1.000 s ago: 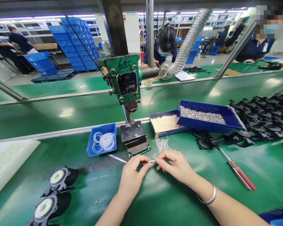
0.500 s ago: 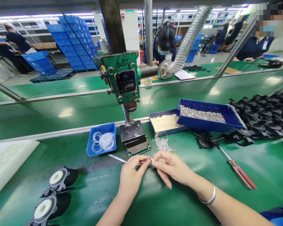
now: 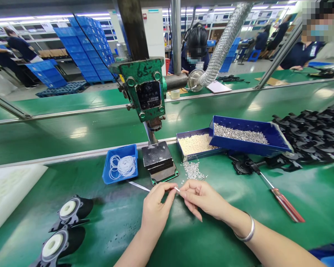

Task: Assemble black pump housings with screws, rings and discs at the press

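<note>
Over the bench in front of the press, my two hands meet fingertip to fingertip. My right hand point(image 3: 202, 196) is closed in a pinch on a small shiny metal pin point(image 3: 177, 189), which points left. Thumb and forefinger of my left hand point(image 3: 157, 202) are closed at the pin's far end, on a tiny pale ring that the fingertips mostly hide. Just beyond my right hand lies a loose pile of small white rings point(image 3: 193, 170). The press base block point(image 3: 157, 155) stands beyond my left hand.
A green press head point(image 3: 149, 91) hangs above its block. Blue trays hold white cord loops point(image 3: 125, 167), cream rings point(image 3: 196, 144) and metal pins point(image 3: 239, 134). A screwdriver point(image 3: 286, 204) and black parts point(image 3: 314, 137) lie right; two black housings point(image 3: 69, 209) stand left. Co-workers sit beyond.
The pin in my right hand has moved slightly left, and its tip now meets the ring at my left fingertips. Both hands otherwise keep their places.
</note>
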### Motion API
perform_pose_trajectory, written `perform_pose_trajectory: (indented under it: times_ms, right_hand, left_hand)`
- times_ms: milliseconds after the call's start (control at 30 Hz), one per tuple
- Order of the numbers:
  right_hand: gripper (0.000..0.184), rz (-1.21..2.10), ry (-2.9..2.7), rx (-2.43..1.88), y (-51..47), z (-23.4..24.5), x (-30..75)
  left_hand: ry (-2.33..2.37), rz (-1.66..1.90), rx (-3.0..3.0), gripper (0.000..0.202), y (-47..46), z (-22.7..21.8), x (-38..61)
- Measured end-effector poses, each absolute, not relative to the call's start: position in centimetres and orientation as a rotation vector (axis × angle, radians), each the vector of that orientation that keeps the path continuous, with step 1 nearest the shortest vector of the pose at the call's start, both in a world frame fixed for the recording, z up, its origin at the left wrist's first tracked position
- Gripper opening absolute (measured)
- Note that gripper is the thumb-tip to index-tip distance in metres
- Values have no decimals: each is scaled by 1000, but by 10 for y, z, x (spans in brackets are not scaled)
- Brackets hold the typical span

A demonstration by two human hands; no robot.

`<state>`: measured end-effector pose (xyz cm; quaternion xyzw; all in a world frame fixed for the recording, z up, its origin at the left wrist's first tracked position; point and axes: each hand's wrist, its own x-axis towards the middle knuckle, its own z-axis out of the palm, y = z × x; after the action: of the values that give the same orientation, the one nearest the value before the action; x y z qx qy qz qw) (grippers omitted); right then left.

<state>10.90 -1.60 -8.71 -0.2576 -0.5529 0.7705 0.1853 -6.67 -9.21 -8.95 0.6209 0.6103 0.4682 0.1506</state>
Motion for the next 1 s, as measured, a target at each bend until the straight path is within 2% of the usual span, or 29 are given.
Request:
perform_pose_trajectory:
  times_ms: [200, 567, 733, 1000]
  right_hand:
    - [34, 1895, -1717, -945, -20, -82, 107]
    - [17, 1509, -1963, -954, -25, -89, 108]
    - [18, 1580, -1915, -973, -28, -91, 105]
    - [32, 1874, -1687, -956, -24, -91, 102]
  left_hand:
    - [1761, 1334, 1878, 12, -92, -87, -65]
    - [1836, 1298, 2163, 19, -92, -93, -65]
    - [1849, 1270, 2318, 23, -93, -95, -66]
    - [1787, 1236, 2466, 33, -93, -96, -69]
